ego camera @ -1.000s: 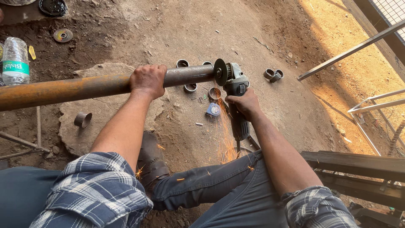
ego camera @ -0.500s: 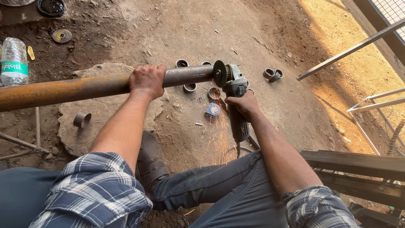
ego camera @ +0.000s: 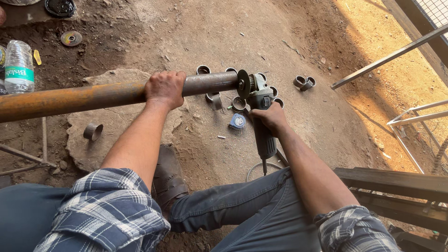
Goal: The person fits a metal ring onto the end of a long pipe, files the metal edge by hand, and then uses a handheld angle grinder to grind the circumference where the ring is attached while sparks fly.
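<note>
My left hand (ego camera: pixel 164 88) is wrapped over the top of the steel pipe (ego camera: pixel 93 97), fingers (ego camera: pixel 161 78) curled tight round it and clamped, so the pipe stays level and does not roll while the disc works at its end. The grip sits close to that end, where a steadying hold counts most. My right hand (ego camera: pixel 269 117) is closed round the body of the angle grinder (ego camera: pixel 260 112), fingers shut on the housing just behind the head, with the handle running back toward my lap and its cord (ego camera: pixel 261 169) looping on the ground below.

The grinder's cutting disc (ego camera: pixel 243 84) stands on edge against the free end of the pipe, square across it, touching or all but touching; I see no sparks. The pipe runs from there leftward out of view, rusty orange along most of its length and greyer near the disc.

Under the pipe end, short cut rings (ego camera: pixel 239 103) of the same tube lie scattered on the dirt floor (ego camera: pixel 196 37), two more (ego camera: pixel 304 82) lie a little farther right, and one (ego camera: pixel 92 131) rests on a flat stone slab (ego camera: pixel 112 135) to the left. A small blue tape measure (ego camera: pixel 237 122) lies just beside my right hand. A plastic water bottle (ego camera: pixel 18 66) and a spare disc (ego camera: pixel 71 38) sit well apart at the upper left. My boot (ego camera: pixel 167 175) is planted between my knees, and metal frames (ego camera: pixel 401 116) stand at the right.
</note>
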